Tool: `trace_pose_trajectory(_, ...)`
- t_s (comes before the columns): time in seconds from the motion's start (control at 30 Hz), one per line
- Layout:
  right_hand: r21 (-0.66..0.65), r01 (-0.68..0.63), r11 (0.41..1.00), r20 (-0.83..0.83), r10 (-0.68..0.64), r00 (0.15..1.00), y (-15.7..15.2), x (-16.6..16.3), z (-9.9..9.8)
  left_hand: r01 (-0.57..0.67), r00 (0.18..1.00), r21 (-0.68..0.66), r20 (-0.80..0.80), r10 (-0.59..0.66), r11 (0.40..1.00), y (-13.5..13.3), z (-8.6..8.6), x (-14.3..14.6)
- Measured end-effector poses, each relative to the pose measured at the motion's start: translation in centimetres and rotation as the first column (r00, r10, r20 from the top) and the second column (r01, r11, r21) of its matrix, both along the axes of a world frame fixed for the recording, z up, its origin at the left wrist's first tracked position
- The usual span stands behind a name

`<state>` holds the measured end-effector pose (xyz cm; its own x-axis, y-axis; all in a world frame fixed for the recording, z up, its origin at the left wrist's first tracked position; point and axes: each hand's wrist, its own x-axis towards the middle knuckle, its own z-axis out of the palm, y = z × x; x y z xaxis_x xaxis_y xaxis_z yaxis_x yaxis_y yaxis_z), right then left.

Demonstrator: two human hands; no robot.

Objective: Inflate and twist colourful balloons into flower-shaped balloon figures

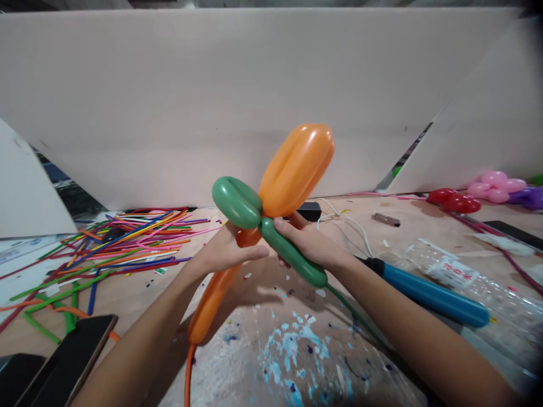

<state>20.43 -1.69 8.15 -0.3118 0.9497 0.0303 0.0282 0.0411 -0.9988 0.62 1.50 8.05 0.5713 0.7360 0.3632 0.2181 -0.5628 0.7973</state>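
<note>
A long orange modelling balloon (297, 169) and a green modelling balloon (237, 200) are joined at a twist in the middle of the head view. The orange one has a fat folded loop above the joint; its lower length runs down to a limp tail. The green one forms a shorter loop at left, and its straight part points down right to a thin tail. My left hand (224, 251) is closed around the orange balloon just below the joint, thumb stretched across, fingers partly hidden. My right hand (307, 240) grips the green balloon's straight part.
Several uninflated balloons (144, 240) lie heaped at left, near a dark phone (70, 359). At right are a blue hand pump (435, 291), a clear plastic bottle (487, 288), and red balloons (453, 200). A white panel (212, 102) stands behind the paint-spotted table (237, 362).
</note>
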Motion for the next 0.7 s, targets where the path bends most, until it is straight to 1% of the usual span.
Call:
trace_pose_trajectory(0.07, 0.015, -0.044, 0.999, 0.007, 0.044, 0.999, -0.1, -0.1, -0.1, 0.044, 0.998, -0.097, -0.041, -0.048, 0.994, -0.2, 0.3, -0.2)
trace_pose_trajectory(0.1, 0.011, -0.057, 0.998, 0.011, 0.057, 0.998, -0.2, -0.2, -0.2, 0.036, 0.999, -0.146, -0.032, -0.041, 0.989, -0.3, 0.4, -0.1)
trace_pose_trajectory(0.17, -0.001, -0.062, 0.998, 0.031, 0.062, 0.998, -0.2, -0.4, -0.4, -0.014, 0.998, -0.228, 0.055, 0.027, 0.974, -0.6, 0.3, 0.3)
trace_pose_trajectory(0.23, 0.003, -0.051, 0.999, 0.056, 0.051, 0.997, -0.3, -0.5, -0.4, -0.043, 0.978, -0.284, 0.183, 0.098, 0.958, -0.8, 0.1, 1.0)
trace_pose_trajectory(0.37, 0.081, -0.05, 0.995, 0.082, 0.044, 0.996, -0.6, -0.5, 0.3, 0.005, 0.918, -0.364, 0.37, 0.14, 0.931, -0.8, -0.6, 2.0)
trace_pose_trajectory(0.5, 0.195, -0.09, 0.977, 0.216, 0.047, 0.975, -1.1, -0.1, 1.5, 0.025, 0.842, -0.454, 0.489, 0.226, 0.891, -0.8, -0.8, 1.9)
trace_pose_trajectory(0.57, 0.28, -0.09, 0.956, 0.287, 0.006, 0.958, -1.2, 0.0, 1.8, 0.048, 0.813, -0.481, 0.528, 0.246, 0.875, -0.8, -0.7, 1.8)
trace_pose_trajectory(0.7, 0.442, -0.015, 0.897, 0.412, -0.188, 0.891, -1.1, 0.1, 1.9, 0.054, 0.742, -0.513, 0.595, 0.31, 0.857, -0.7, -0.5, 1.8)
